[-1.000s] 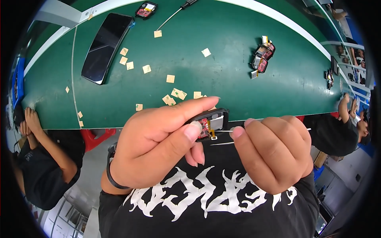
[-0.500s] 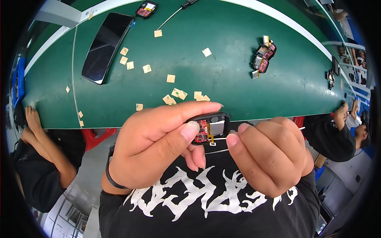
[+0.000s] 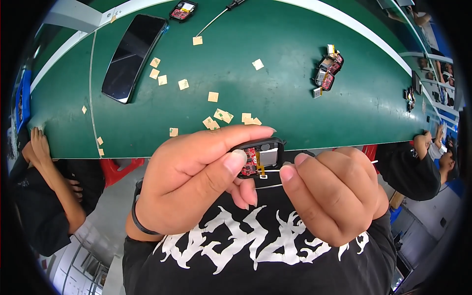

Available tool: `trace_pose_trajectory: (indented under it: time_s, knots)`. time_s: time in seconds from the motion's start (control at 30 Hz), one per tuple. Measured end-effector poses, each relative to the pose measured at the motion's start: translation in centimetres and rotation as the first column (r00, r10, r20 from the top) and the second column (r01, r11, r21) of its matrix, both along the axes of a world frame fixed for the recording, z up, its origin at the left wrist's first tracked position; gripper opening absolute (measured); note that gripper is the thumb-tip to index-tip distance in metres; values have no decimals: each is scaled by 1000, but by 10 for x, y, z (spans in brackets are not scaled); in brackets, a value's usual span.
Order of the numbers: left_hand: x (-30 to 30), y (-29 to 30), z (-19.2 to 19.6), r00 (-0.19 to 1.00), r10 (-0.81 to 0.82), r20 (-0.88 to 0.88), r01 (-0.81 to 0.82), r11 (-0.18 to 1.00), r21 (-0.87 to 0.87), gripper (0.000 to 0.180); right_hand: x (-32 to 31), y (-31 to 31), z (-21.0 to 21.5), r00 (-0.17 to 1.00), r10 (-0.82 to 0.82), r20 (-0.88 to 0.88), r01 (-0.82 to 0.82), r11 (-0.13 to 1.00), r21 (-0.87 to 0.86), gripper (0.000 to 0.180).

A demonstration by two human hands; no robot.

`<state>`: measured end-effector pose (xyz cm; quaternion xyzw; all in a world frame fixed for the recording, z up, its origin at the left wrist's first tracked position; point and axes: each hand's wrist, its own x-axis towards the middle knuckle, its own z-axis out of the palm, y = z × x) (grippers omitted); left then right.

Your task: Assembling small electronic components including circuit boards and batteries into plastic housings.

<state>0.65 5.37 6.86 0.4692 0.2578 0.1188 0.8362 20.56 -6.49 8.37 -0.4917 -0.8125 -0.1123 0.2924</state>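
My left hand [image 3: 191, 172] grips a small black watch-like case [image 3: 281, 147] between thumb and fingers. Inside the open case show a red circuit board [image 3: 249, 162], a silver battery cell [image 3: 268, 157] and a yellow-brown flex strip [image 3: 259, 167]. My right hand [image 3: 334, 194] is closed in a pinch on a thin pale rod [image 3: 273, 170]. One end of the rod meets the flex strip at the case's lower edge; the other pokes out behind the knuckles. Below it runs a thin grey metallic line [image 3: 269, 187], whose kind I cannot tell.
Small beige adhesive squares [image 3: 213, 97] lie scattered on the green table [image 3: 285, 98]. A black phone [image 3: 133, 59], a screwdriver [image 3: 216, 20] and another opened case [image 3: 183, 11] lie farther off. More opened cases [image 3: 325, 78] rest at right. Co-workers' arms [image 3: 59, 177] show at both sides.
Both hands stay almost still, the rod still at the flex strip. The view has shifted slightly. At the left, a co-worker's arms have moved a little.
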Motion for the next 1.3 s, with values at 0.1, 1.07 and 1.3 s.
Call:
trace_pose_trajectory:
  time_s: [0.1, 1.07, 1.3]
  knots:
    - [0, -1, 0, 1000, -1, 4, 1, 1000, 2, 43, -1, 1, 0, 1000, 2, -18, -2, 1000, 3, 30]
    - [-3, 2, -7, 998, -62, 21, 60, 994, 96, 40, 8, 0, 2, 993, 117, 8, -116, 989, -97, 31]
    - [-1, 0, -5, 996, -91, -7, 90, 975, 205, 38, 10, 1, 2, 992, 117, 53, -113, 990, -79, 33]
